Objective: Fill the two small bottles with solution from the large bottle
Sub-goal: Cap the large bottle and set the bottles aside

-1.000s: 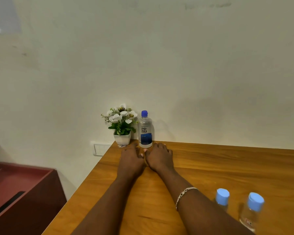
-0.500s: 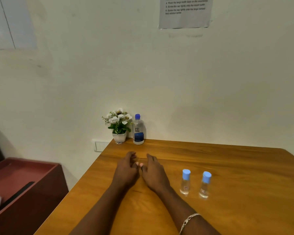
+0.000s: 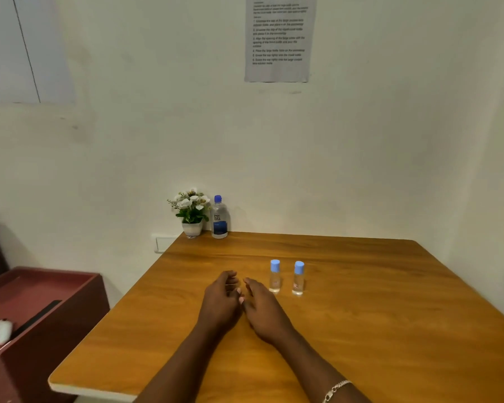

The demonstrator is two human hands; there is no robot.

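So, hands: the left hand and right hand lie side by side, palms down, on the table, thumbs nearly touching.
Left hand: fingers loosely curled under, holding nothing.
Right hand: fingers laid out almost straight and relaxed, holding nothing.
Large bottle: upright at the table's far edge, close to the wall, cap on, with the plant just beside it on the left.
Small bottles: a capped pair, both upright and close together. They stand just right of the right hand's fingertips without touching them.
Stage: all three bottles look sealed, so I judge that pouring has not begun.
Key relation: the large bottle lies straight ahead of the left hand and well apart from it, long axis vertical. The right hand sits a shade off that line, to the right.
Nearer hand: the left has the straighter reach to the large bottle. The right is far nearer the small bottles.
Next move, likely: reach forward, wrap the fingers round the large bottle's body, draw it closer, then unscrew it.
Risk: the plant crowds the bottle's left side, so fingers wrapping round from there could brush the leaves. Coming at it from the front or right looks cleaner.
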